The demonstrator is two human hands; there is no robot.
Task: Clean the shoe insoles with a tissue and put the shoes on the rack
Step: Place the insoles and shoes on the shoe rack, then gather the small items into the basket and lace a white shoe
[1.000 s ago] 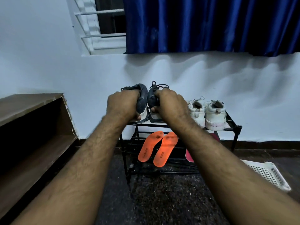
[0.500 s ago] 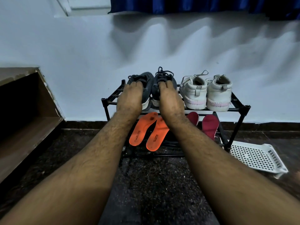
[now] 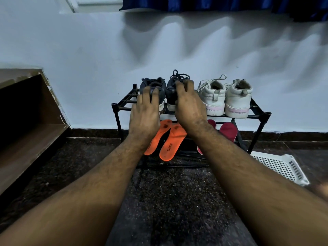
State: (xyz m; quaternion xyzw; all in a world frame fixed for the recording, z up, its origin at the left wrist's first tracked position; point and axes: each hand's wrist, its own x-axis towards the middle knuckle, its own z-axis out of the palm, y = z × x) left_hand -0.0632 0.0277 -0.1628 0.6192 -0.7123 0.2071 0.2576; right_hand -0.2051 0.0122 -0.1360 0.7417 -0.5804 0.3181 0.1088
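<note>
Rack [image 3: 260,116]: black, against wall.
Dark shoes [image 3: 156,89]: on rack's top tier, L end.
L hand [image 3: 144,119]: fingers straight, touching L shoe heel.
R hand [image 3: 190,109]: fingers curled round R shoe heel.
Orange insoles [image 3: 170,142]: rack's lower tier.

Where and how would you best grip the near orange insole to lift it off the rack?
Pinch the orange insole at its near, lower end, coming from the front. It leans with its top under the rack's upper shelf, behind the right hand; the lower end sticks out toward the camera, thin and flat, so thumb and fingers can likely close across it.
</note>
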